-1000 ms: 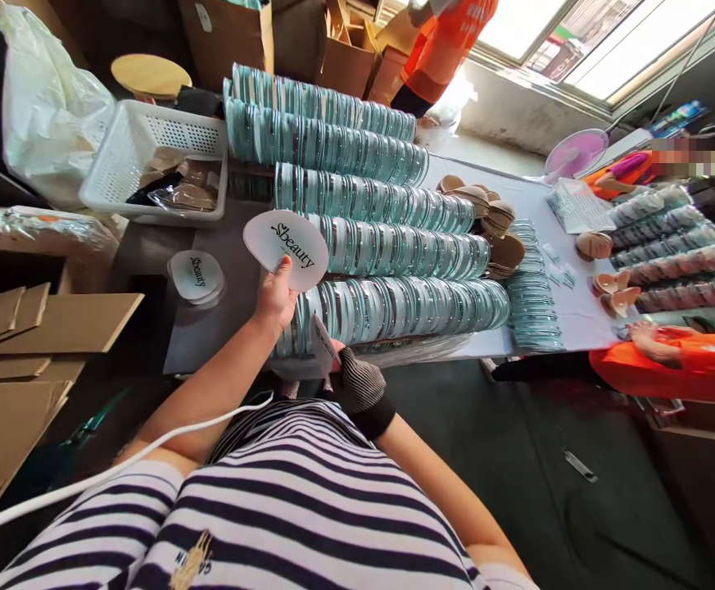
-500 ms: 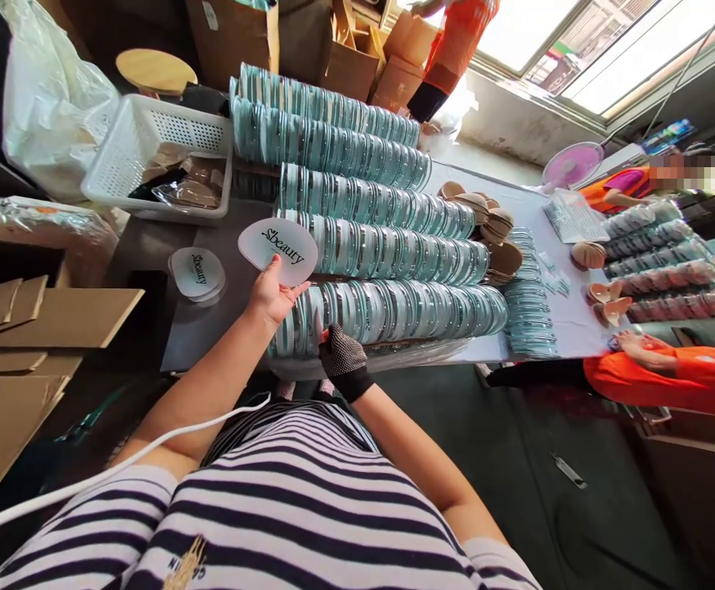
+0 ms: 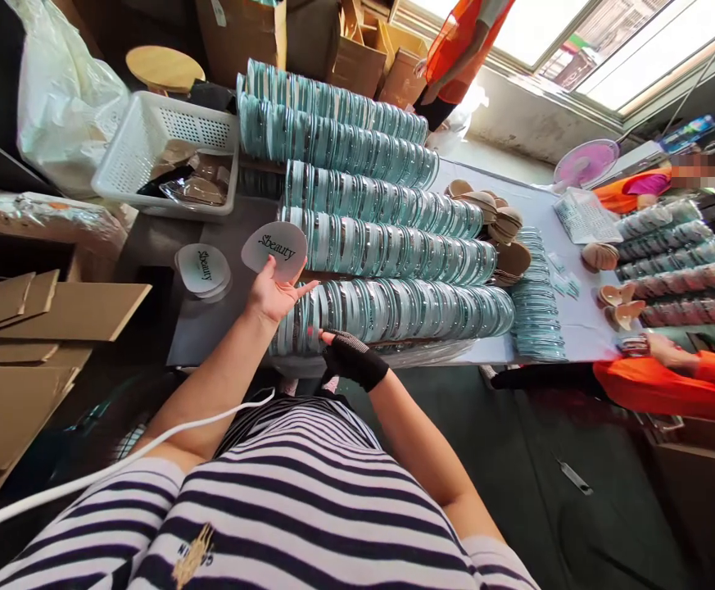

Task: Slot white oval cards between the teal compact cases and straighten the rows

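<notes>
My left hand point(image 3: 275, 293) pinches a white rounded card point(image 3: 274, 248) printed with "beauty" in dark letters, thumb on its face and some other fingers spread. The card is held over the left ends of the rows. My right hand point(image 3: 352, 359), in a black dotted glove with bare fingertips, is at the left front of the nearest row of clear round packages point(image 3: 406, 310). Its thumb points left and the fingers look curled against the row; what they grip is hidden. More "beauty" cards point(image 3: 202, 269) lie stacked on the table to the left.
Further rows of clear packages point(image 3: 387, 192) stand behind. A white basket point(image 3: 106, 179) holds bagged brown pieces. Tan moulded cups point(image 3: 513, 260) sit at the rows' right ends. Cardboard sheets point(image 3: 96, 311) are at left. Co-workers in orange point(image 3: 664, 385) are at right and behind. A white cable point(image 3: 148, 447) crosses my left arm.
The card in my left hand has tilted and shifted slightly. My right hand has turned, its thumb now pointing left along the row. The whole view has shifted a little.
</notes>
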### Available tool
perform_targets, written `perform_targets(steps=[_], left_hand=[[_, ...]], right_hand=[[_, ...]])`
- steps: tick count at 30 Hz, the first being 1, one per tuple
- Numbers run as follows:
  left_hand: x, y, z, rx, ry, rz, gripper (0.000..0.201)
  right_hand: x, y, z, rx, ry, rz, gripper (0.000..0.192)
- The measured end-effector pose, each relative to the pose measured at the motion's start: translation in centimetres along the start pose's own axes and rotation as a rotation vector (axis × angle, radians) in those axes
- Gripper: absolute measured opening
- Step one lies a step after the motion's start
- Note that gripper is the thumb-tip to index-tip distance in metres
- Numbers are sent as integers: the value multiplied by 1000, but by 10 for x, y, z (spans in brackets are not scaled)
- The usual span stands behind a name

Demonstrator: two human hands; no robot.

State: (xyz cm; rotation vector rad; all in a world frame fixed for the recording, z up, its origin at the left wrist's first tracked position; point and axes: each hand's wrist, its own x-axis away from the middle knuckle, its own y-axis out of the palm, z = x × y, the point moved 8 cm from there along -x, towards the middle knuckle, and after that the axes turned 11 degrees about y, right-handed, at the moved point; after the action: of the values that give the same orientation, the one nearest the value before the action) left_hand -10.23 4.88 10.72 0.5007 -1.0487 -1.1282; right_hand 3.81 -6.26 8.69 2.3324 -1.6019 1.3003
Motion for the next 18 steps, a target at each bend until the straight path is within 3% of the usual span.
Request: perform_targets(steps=[3,5,7,10,13,15,18], left_hand=[[7,1,-3,-93,144,23,19],[16,8,-5,-166,232,-19,24],[26,16,-12,-213,265,-96,34],[36,17,-20,-258,298,-137,37],[41,11,-27,-308,306,-134,27],[45,12,-29,-337,290,-148,24],[41,17,-11,-280,332,-144,28]], right_hand=[[-1,-40,-11,24,-6,199,38],[7,-77,-33,-22,-135,444,45],[21,-100,-60,0,-290,644,53],[41,-91,-92,228,-425,797,65],[49,-64,-105,327,-505,821,59],[41,-61,-99,145,-483,765,46],[28,-87,-69,-395,-341,746,34]])
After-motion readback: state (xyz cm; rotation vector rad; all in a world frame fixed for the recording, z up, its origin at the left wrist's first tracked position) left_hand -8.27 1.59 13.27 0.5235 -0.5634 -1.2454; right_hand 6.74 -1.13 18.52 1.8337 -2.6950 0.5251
